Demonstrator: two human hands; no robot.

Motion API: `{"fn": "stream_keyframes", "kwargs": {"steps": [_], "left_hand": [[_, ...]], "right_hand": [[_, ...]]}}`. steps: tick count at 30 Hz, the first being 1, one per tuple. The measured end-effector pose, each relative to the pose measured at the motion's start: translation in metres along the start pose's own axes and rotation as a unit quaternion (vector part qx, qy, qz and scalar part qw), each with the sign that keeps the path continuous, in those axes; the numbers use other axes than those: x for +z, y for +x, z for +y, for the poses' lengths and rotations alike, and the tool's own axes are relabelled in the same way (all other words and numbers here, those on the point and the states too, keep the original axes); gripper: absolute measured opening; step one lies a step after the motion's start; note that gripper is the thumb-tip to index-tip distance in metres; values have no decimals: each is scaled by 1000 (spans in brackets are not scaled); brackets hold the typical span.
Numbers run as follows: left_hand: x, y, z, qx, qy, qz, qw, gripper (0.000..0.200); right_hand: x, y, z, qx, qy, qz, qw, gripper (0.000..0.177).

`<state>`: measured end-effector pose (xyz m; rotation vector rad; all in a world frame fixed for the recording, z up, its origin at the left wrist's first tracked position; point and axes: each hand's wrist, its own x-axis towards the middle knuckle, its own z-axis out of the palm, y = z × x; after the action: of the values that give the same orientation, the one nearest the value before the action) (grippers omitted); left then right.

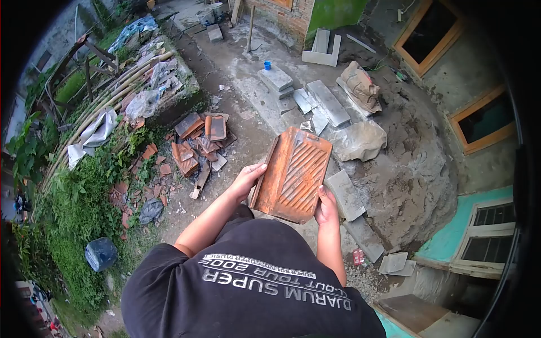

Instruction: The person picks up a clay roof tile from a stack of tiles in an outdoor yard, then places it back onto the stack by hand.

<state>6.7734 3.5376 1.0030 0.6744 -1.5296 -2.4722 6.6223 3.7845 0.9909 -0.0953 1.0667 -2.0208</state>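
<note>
An orange-brown clay roof tile (301, 177) with slanting ridges is held up in front of the dark shirt. My left hand (248, 181) grips its left edge, thumb on top. On the opposite side, my right hand (326, 206) holds the lower right edge, its thumb against the rim. The fingers under the tile are hidden. Beyond my left hand, a heap of similar tiles (216, 128), some broken, lies on the ground.
Concrete blocks (328, 103) and a pale sack (359, 141) lie ahead, beside a large sand pile (411, 186) on the right. Plants (73, 242) and tile shards cover the left. A blue cup (267, 66) stands on a block.
</note>
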Motion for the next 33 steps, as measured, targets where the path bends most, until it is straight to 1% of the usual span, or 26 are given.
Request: {"fn": "stream_keyframes", "kwargs": {"steps": [3, 5, 7, 9, 11, 12, 13, 14, 15, 17, 21, 24, 26, 30, 33], "left_hand": [[6, 16, 4, -7, -36, 3, 999, 44], [12, 27, 7, -6, -71, 6, 997, 44], [12, 44, 12, -19, -75, -18, 997, 45], [13, 64, 13, -15, -59, -7, 998, 46], [9, 89, 11, -21, -43, -12, 999, 47], [6, 102, 11, -16, -57, -32, 998, 47], [4, 116, 11, -17, -57, -32, 998, 47], [1, 133, 13, -29, -55, -38, 997, 47], [-1, 150, 16, -42, -54, -44, 997, 46], [-3, 182, 28, -26, -47, -50, 997, 46], [-11, 238, 55, -44, -38, -60, 996, 46], [-24, 277, 73, -16, -12, -80, 997, 45], [-37, 301, 81, -24, -11, -80, 996, 45], [-54, 326, 102, -42, -20, -67, 997, 46], [-65, 336, 105, -37, -32, -58, 997, 46]], "right_hand": [[-8, 21, -11, 7, -16, -4, 1000, 62], [-15, 35, -17, 12, -7, 5, 1000, 53], [-19, 52, -24, 21, -11, 9, 1000, 52], [-24, 68, -31, 11, -20, 9, 1000, 50], [-25, 85, -38, 5, -22, 9, 1000, 49], [-25, 94, -42, 3, -21, 18, 1000, 48], [-29, 105, -45, 1, -19, 29, 999, 48], [-31, 117, -50, 6, -6, 28, 1000, 51], [-32, 129, -53, 5, -7, 30, 1000, 51], [-32, 155, -59, -13, -9, 56, 998, 51], [-27, 201, -76, -9, 12, 76, 997, 49], [-16, 240, -86, -15, 6, 80, 997, 49], [-8, 263, -90, -29, -11, 88, 996, 50], [14, 299, -97, -19, -8, 78, 997, 51], [17, 321, -99, -6, -8, 62, 998, 52]]}}
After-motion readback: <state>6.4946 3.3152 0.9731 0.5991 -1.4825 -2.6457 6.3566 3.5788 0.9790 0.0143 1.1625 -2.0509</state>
